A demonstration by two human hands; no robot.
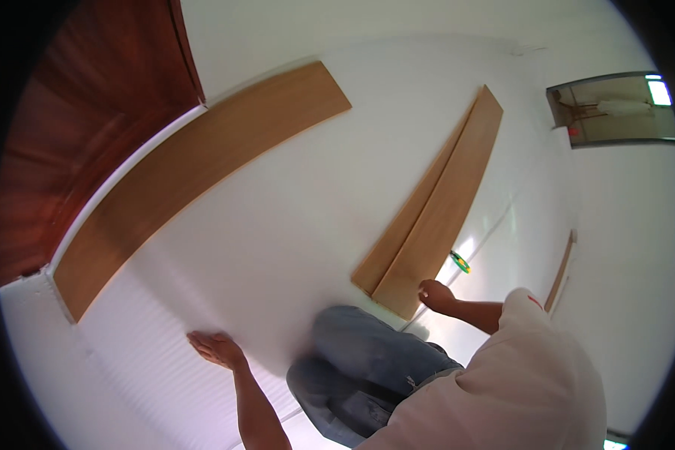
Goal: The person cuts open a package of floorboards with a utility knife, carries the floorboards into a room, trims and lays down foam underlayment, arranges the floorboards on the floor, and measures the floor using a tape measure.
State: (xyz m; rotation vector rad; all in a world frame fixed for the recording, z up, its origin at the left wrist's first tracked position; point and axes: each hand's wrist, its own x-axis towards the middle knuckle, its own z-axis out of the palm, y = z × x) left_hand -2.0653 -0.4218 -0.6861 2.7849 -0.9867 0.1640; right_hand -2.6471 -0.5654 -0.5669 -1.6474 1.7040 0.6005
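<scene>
Left hand [214, 349] flattened over white sheeting [255, 232], near left. Right hand [436, 297] curled at near right edge of paired planks [444, 210], right of centre; can't tell if gripping. Green-yellow ring [465, 265] just beyond. Lone plank [187, 169] left, along red-brown door [105, 127].

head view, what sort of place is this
Probably a room in a home or similar building, its floor seemingly unfinished: loose wood-coloured planks lie on white sheeting, and a reddish-brown door stands at the left.
</scene>
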